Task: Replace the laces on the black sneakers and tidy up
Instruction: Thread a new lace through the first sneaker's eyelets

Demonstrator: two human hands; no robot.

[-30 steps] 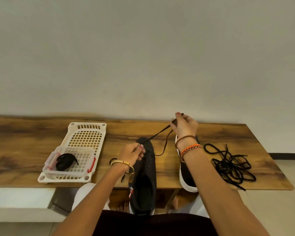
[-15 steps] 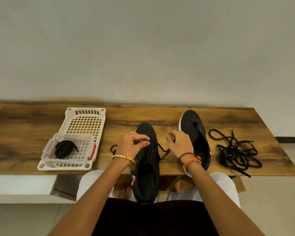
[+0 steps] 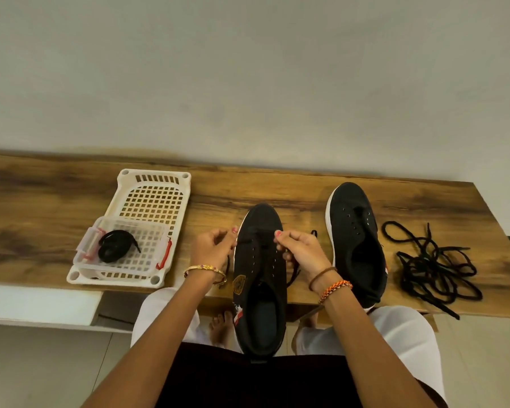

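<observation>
Black sneakers sit toe-away on a wooden bench; going from the left, a white lattice tray comes first, lying flat on the wood. In its near end stands a small clear box with red clasps, holding a coiled black lace. Next is the left hand, a gold bangle on its wrist, fingers curled and pinching a black lace end against the left edge of the near sneaker. That sneaker lies in the middle, its heel hanging over the bench's front edge toward the person's lap, with a lace crossing its foremost eyelets. The right hand, with a brown band and an orange braided bracelet at the wrist, pinches the other lace end between thumb and curled fingers at the shoe's right edge. Just beside it stands the second sneaker, unlaced, white-soled. Farthest right, apart from the shoes, a loose tangle of black laces sprawls on the bench.
</observation>
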